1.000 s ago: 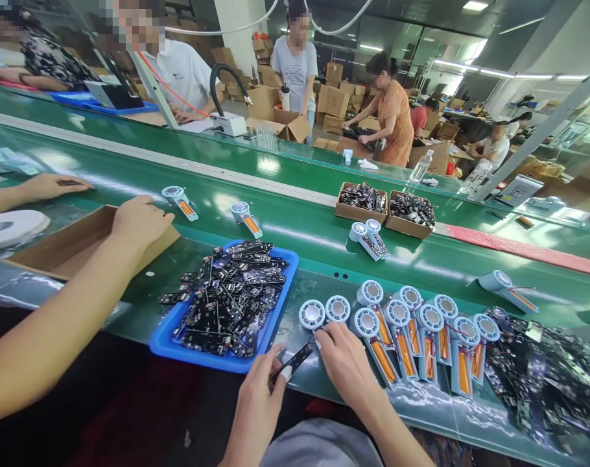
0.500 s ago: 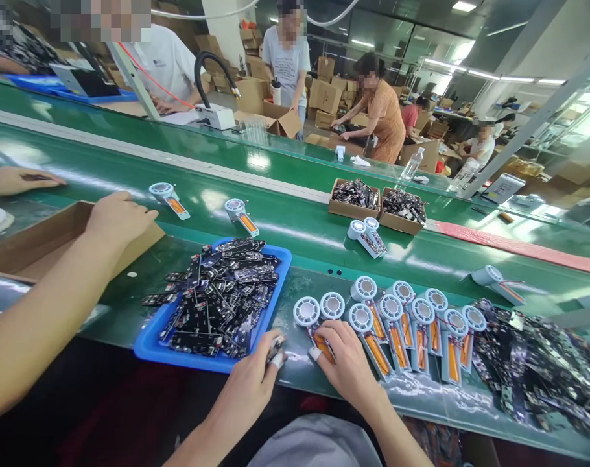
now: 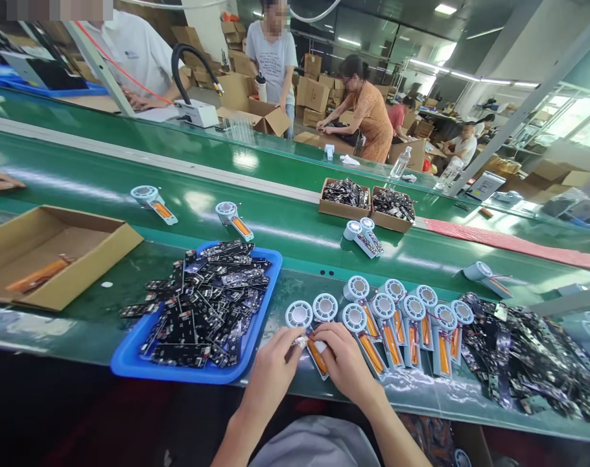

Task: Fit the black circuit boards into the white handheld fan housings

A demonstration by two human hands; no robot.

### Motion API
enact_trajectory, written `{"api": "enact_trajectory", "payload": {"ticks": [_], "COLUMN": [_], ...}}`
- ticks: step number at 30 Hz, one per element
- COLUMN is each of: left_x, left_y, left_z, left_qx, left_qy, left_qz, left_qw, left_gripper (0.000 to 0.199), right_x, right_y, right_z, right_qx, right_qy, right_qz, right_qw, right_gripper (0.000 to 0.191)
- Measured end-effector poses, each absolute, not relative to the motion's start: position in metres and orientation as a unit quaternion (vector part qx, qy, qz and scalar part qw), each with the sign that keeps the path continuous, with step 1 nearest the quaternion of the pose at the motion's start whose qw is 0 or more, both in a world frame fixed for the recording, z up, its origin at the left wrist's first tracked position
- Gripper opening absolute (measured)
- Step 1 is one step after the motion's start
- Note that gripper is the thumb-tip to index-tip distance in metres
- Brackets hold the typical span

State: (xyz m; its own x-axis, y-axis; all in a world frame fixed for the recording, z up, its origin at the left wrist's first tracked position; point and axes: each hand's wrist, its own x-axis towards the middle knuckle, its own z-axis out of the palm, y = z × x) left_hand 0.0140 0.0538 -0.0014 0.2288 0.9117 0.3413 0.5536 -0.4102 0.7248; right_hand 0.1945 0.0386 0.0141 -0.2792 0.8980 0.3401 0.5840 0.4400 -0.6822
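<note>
Both hands are close together at the front edge of the bench, over a light-blue handheld fan housing (image 3: 299, 314) with an orange battery pack in its handle. My left hand (image 3: 274, 363) pinches at the top of that handle; what lies between its fingertips is hidden. My right hand (image 3: 346, 360) is closed on the handle's right side, beside the orange pack (image 3: 318, 357). White wraps cover a finger on each hand. Several similar fan housings (image 3: 392, 324) lie in a cluster to the right, round heads away from me. To the left, a blue tray (image 3: 275, 272) holds a heap of black circuit boards (image 3: 212, 301).
More boards (image 3: 523, 357) are piled at the right. A cardboard box (image 3: 88, 259) with an orange pack stands left. Fan housings (image 3: 234, 217) lie on the green conveyor (image 3: 285, 240), with two board-filled cartons (image 3: 343, 198) behind. A co-worker's hand (image 3: 0, 180) shows at far left.
My left hand has moved right, from beside the tray to the fan housing by my right hand. A co-worker's arm has left the cardboard box, showing the orange pack inside. The view has shifted slightly.
</note>
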Motion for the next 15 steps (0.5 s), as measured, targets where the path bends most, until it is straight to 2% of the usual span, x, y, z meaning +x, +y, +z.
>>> {"api": "enact_trajectory", "payload": {"ticks": [4,8,12,15], "left_x": [0.0087,0.0122,0.0171,0.016], "left_y": [0.0474,0.0456,0.0488,0.0496], "left_z": [-0.001,0.0018,0.0042,0.0036], "left_qx": [0.745,0.752,0.727,0.696], "left_qy": [0.491,0.489,0.515,0.544], "left_qz": [0.391,0.354,0.337,0.354], "left_qw": [0.228,0.264,0.305,0.306], "left_gripper": [0.023,0.039,0.022,0.017], "right_x": [0.1959,0.1936,0.1935,0.1966], "right_y": [0.0393,0.0399,0.0413,0.0444], "right_z": [0.0124,0.0169,0.0193,0.0192], "right_qx": [-0.489,-0.498,-0.507,-0.513], "right_qy": [-0.758,-0.755,-0.754,-0.754], "right_qz": [0.228,0.227,0.222,0.209], "right_qw": [0.368,0.362,0.353,0.352], "right_gripper": [0.024,0.019,0.018,0.018]}}
